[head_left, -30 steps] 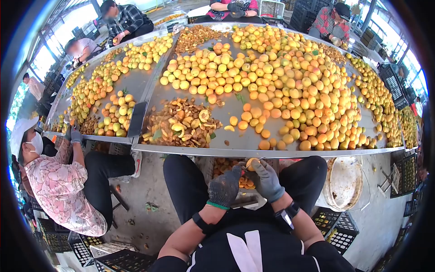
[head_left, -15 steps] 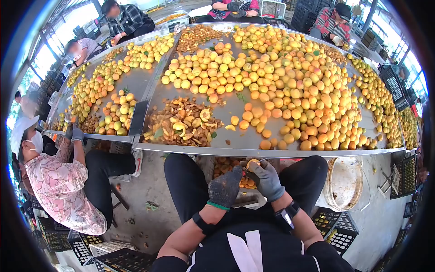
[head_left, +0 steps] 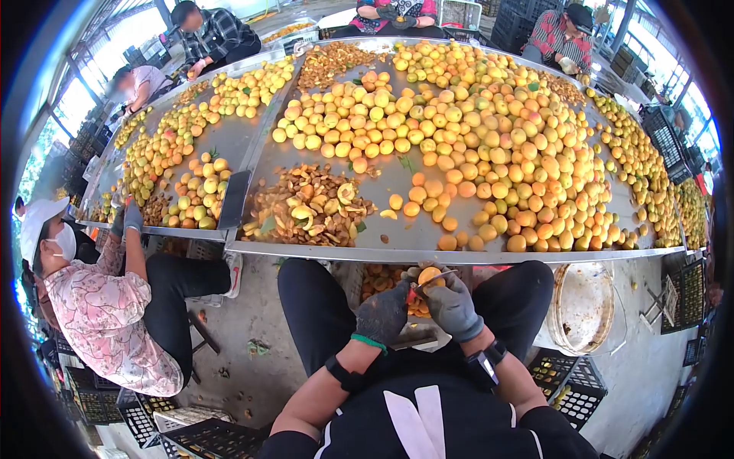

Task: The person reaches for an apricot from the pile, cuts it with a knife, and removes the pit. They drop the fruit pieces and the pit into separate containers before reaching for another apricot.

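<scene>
My left hand (head_left: 381, 315), in a dark knitted glove with a green cuff, is closed around a small knife (head_left: 438, 278). A bit of red shows by its fingers, perhaps the handle. The thin blade lies across an orange apricot (head_left: 430, 274), which my right hand (head_left: 453, 307), in a grey glove, grips with bent fingers. Both hands meet between my knees, just in front of the table edge. Below them, a crate (head_left: 354, 284) holds orange apricot pieces (head_left: 380, 278), partly hidden by my hands.
A metal table (head_left: 264, 157) bears heaped whole apricots (head_left: 505, 153) and a pile of brownish scraps (head_left: 306, 203). A white bucket (head_left: 562, 310) stands right, near a black crate (head_left: 569, 386). A person in a floral top (head_left: 103, 317) sits left; several people sit across the table.
The apricot has turned and sits a little lower, with the blade now crossing its face. My two hands have shifted slightly; the neighbour on the left has moved a little.
</scene>
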`<state>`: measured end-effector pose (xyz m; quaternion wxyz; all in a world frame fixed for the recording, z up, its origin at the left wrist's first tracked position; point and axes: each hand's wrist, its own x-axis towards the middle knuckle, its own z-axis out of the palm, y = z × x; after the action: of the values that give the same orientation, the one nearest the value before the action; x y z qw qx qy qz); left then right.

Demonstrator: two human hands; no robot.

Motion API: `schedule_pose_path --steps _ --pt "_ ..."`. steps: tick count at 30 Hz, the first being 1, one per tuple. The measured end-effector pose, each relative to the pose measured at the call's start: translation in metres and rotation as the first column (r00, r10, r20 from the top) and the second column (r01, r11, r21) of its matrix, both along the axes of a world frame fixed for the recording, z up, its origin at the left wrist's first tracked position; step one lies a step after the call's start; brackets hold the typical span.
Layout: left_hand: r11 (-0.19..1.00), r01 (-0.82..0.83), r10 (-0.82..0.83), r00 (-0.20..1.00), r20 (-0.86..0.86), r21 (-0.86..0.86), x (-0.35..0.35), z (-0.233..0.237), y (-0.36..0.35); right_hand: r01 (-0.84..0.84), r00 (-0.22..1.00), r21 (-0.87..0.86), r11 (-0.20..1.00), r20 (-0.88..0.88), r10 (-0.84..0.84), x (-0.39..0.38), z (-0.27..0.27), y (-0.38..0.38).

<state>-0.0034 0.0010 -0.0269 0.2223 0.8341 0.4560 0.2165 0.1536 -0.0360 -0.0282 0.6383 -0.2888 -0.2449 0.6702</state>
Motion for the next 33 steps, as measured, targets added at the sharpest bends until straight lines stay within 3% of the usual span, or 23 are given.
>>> schedule_pose_path --steps 3,5,6,8,10,12,14,15,18,19,21,22,23,24,25,26,27,28,30,32,33 --pt "0.991 0.028 -0.033 0.999 -0.034 -0.134 -0.002 -0.005 0.005 -0.015 0.989 -0.036 0.999 -0.150 0.010 0.003 0.001 0.001" --pt "0.947 0.125 -0.158 0.983 -0.092 -0.295 -0.007 -0.011 0.010 -0.025 0.968 -0.084 0.996 -0.250 0.003 0.008 -0.004 0.003" --pt "0.946 0.131 -0.165 0.982 -0.094 -0.296 -0.011 -0.005 0.012 -0.008 0.985 -0.130 0.991 -0.170 -0.014 0.011 -0.014 0.002" --pt "0.720 0.193 -0.055 0.973 0.223 -0.667 -0.018 0.023 0.017 0.024 0.995 -0.180 0.983 -0.093 -0.041 0.013 -0.019 -0.002" --pt "0.714 0.163 -0.032 0.979 0.200 -0.682 -0.021 0.041 0.021 0.013 0.999 -0.303 0.953 0.033 -0.003 0.014 -0.007 -0.006" --pt "0.821 0.173 -0.009 0.957 0.290 -0.544 -0.023 0.044 0.021 -0.003 0.994 -0.273 0.962 0.103 0.032 0.006 0.007 -0.006" --pt "0.860 0.170 -0.019 0.952 0.304 -0.481 -0.018 0.031 0.019 -0.013 0.843 -0.262 0.965 0.516 0.151 0.001 0.010 -0.009" --pt "0.847 0.187 -0.042 0.957 0.288 -0.498 -0.013 0.035 0.020 -0.008 0.769 -0.224 0.974 0.621 0.149 -0.002 0.006 -0.010" --pt "0.798 0.196 -0.028 0.956 0.290 -0.570 -0.006 0.031 0.020 -0.030 0.701 -0.235 0.972 0.688 0.188 0.004 0.008 -0.009" --pt "0.761 0.258 -0.002 0.918 0.396 -0.595 -0.005 0.026 0.018 -0.023 0.702 -0.242 0.970 0.687 0.189 0.008 0.013 -0.010" --pt "0.719 0.320 0.034 0.870 0.492 -0.617 -0.003 0.020 0.015 -0.213 0.898 -0.435 0.875 0.266 0.351 0.017 0.024 -0.012" --pt "0.697 0.311 0.102 0.849 0.519 -0.646 -0.001 0.019 0.015 -0.212 0.898 -0.438 0.874 0.265 0.351 0.024 0.013 -0.013" --pt "0.672 0.303 0.171 0.824 0.540 -0.675 0.001 0.017 0.015 -0.374 0.918 -0.321 0.870 0.006 0.396 0.033 -0.006 -0.014" --pt "0.670 0.301 0.174 0.825 0.538 -0.679 0.003 0.012 0.018 -0.493 0.859 -0.162 0.855 -0.246 0.449 0.038 -0.016 -0.014" --pt "0.677 0.317 0.177 0.806 0.565 -0.664 0.005 0.006 0.023 -0.409 0.912 -0.216 0.887 -0.146 0.384 0.027 0.018 -0.011" --pt "0.686 0.333 0.178 0.786 0.593 -0.647 0.006 0.002 0.026 -0.410 0.911 -0.215 0.887 -0.147 0.386 0.027 0.017 -0.008" --pt "0.698 0.311 0.187 0.790 0.583 -0.645 0.008 0.004 0.028 -0.347 0.904 -0.177 0.921 0.197 0.379 0.027 0.014 -0.004" --pt "0.701 0.313 0.183 0.789 0.586 -0.641 0.011 0.003 0.031 -0.296 0.796 -0.118 0.948 0.518 0.313 0.028 0.010 0.000" --pt "0.607 0.219 0.285 0.837 0.467 -0.764 0.019 -0.001 0.034 -0.248 0.813 -0.101 0.964 0.520 0.263 0.029 -0.008 0.009" --pt "0.555 0.205 0.354 0.818 0.452 -0.806 0.023 -0.003 0.036 -0.140 0.382 0.014 0.990 0.923 0.041 0.033 -0.013 0.014" --pt "0.634 0.204 0.328 0.803 0.498 -0.746 0.025 -0.003 0.036 -0.134 0.383 0.011 0.991 0.923 0.042 0.030 -0.016 0.012"
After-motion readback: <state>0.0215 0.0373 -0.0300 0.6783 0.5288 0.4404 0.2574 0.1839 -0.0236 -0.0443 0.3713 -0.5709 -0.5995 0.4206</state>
